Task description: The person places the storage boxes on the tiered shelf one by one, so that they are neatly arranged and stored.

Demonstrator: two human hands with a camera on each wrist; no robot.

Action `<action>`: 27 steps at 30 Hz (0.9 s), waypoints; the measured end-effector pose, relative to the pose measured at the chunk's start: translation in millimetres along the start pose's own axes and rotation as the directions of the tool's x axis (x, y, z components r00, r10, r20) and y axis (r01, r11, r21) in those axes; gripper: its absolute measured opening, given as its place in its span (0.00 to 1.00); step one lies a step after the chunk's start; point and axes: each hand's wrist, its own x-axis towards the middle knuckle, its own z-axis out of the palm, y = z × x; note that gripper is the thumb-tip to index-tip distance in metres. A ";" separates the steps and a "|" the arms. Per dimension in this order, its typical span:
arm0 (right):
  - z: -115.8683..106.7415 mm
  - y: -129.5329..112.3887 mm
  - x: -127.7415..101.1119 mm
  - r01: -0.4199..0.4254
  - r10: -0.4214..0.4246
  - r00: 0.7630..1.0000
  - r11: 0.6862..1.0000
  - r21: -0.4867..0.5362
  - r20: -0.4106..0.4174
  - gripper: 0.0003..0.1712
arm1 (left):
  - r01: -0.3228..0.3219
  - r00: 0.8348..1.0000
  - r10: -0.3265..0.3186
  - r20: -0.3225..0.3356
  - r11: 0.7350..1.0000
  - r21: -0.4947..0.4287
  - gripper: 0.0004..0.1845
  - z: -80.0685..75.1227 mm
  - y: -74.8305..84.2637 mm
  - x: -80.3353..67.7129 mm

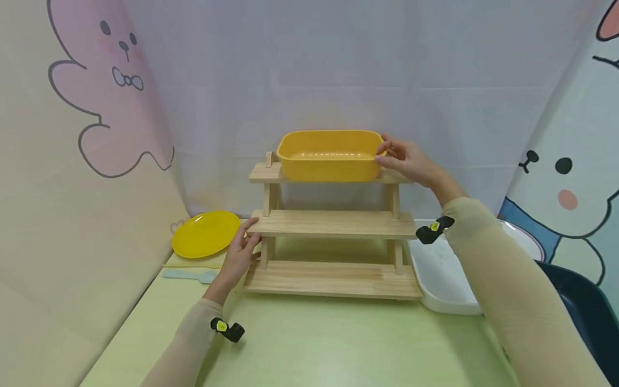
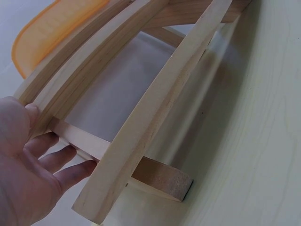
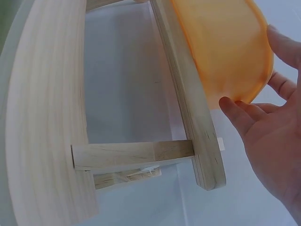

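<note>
A three-tier wooden step shelf point(image 1: 333, 224) stands at the back of the table. On its top board sits a yellow rectangular basin point(image 1: 331, 171), long side facing me. My right hand point(image 1: 411, 161) pinches the basin's right end between thumb and fingers; the right wrist view shows its fingertips point(image 3: 229, 104) against the basin's edge. My left hand point(image 1: 238, 257) grips the left end of the middle board. In the left wrist view its thumb lies at the board's edge, with the fingers point(image 2: 59, 157) spread below, beside the side support.
A yellow plate point(image 1: 205, 234) and a pale blue utensil point(image 1: 186, 275) lie left of the shelf. To its right are a white tray point(image 1: 447, 290), a white dark-rimmed plate point(image 1: 526, 237) and a dark container point(image 1: 580, 301), partly hidden by my right arm. Printed cloth hangs behind.
</note>
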 end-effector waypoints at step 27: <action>-1.4 1.7 1.9 0.020 -0.020 1.000 1.000 0.023 -0.005 0.20 | -0.002 1.000 0.002 -0.016 0.999 0.034 0.28 -0.6 -2.1 -1.2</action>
